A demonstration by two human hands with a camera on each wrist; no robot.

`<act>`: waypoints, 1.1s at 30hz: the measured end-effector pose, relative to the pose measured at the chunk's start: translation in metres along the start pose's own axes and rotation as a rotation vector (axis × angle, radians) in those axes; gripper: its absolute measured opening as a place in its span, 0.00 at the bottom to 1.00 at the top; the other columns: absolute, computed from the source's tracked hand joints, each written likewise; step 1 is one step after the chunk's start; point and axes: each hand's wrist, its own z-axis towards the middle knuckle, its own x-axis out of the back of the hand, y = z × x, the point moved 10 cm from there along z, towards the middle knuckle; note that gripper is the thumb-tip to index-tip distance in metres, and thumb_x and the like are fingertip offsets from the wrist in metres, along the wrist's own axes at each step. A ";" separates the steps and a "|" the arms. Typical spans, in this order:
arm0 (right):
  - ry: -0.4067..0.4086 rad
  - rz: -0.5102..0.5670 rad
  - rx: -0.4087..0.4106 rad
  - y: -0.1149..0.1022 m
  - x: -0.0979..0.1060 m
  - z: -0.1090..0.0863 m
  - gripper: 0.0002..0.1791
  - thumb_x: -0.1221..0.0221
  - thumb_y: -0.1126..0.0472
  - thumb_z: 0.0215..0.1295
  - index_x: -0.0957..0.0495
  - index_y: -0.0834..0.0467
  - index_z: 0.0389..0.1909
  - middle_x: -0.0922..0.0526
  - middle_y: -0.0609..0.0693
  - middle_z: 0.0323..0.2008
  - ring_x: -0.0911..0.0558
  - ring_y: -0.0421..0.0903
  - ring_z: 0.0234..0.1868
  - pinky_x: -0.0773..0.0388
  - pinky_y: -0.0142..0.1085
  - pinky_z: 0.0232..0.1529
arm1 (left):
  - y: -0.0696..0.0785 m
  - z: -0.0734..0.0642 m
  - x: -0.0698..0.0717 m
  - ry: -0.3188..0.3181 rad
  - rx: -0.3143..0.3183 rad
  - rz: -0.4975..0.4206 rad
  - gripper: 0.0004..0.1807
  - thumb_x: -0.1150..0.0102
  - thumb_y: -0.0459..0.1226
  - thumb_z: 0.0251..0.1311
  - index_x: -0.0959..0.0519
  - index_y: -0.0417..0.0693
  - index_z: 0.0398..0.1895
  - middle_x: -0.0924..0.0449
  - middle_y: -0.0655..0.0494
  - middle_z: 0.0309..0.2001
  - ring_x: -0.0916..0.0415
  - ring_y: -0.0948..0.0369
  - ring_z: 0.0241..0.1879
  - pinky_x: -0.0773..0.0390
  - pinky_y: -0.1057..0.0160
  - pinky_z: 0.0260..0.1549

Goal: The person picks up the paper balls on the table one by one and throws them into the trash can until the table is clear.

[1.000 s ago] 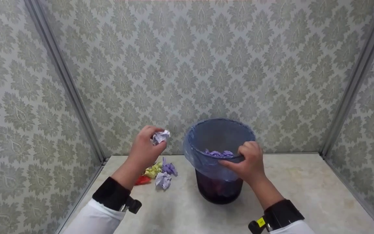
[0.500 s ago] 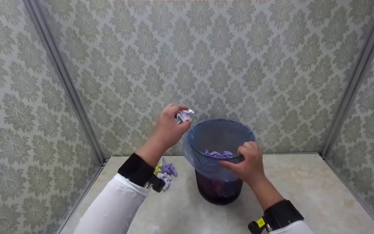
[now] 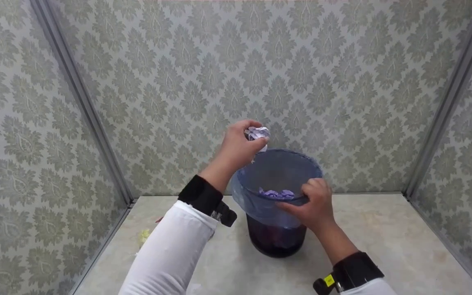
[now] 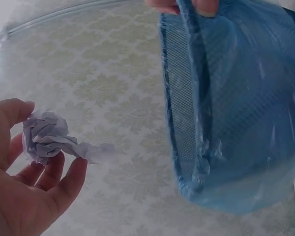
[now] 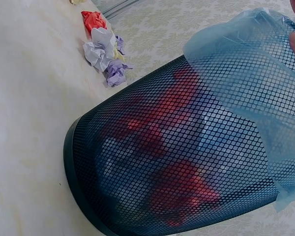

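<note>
My left hand (image 3: 236, 143) pinches a crumpled paper ball (image 3: 258, 133), whitish-lilac, between thumb and fingers. It is held up above the left part of the wastebasket's mouth in the head view. The left wrist view shows a thin twisted tail on the paper ball (image 4: 46, 136), pointing at the basket. The dark mesh wastebasket (image 3: 277, 241) stands on the table, lined with a blue plastic bag (image 3: 256, 211) folded over its rim. My right hand (image 3: 317, 205) grips that rim at the near right. Purple crumpled paper (image 3: 276, 194) shows inside, and red and pale paper shows through the mesh.
More crumpled paper lies on the table left of the basket, mostly behind my left sleeve (image 3: 170, 250) in the head view. The right wrist view shows red paper (image 5: 93, 20), white paper (image 5: 100, 48) and purple paper (image 5: 116, 73) there. A patterned wall (image 3: 219, 82) stands behind.
My left hand has carried the paper ball up and to the right, from beside the basket to above its mouth. My right hand keeps its grip on the rim.
</note>
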 end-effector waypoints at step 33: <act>-0.004 0.034 -0.011 -0.001 0.000 0.000 0.41 0.21 0.33 0.30 0.39 0.57 0.15 0.39 0.48 0.19 0.32 0.48 0.31 0.41 0.42 0.38 | -0.089 -0.042 0.019 -0.070 0.075 0.196 0.30 0.35 0.49 0.66 0.26 0.51 0.69 0.30 0.48 0.72 0.32 0.46 0.72 0.29 0.46 0.68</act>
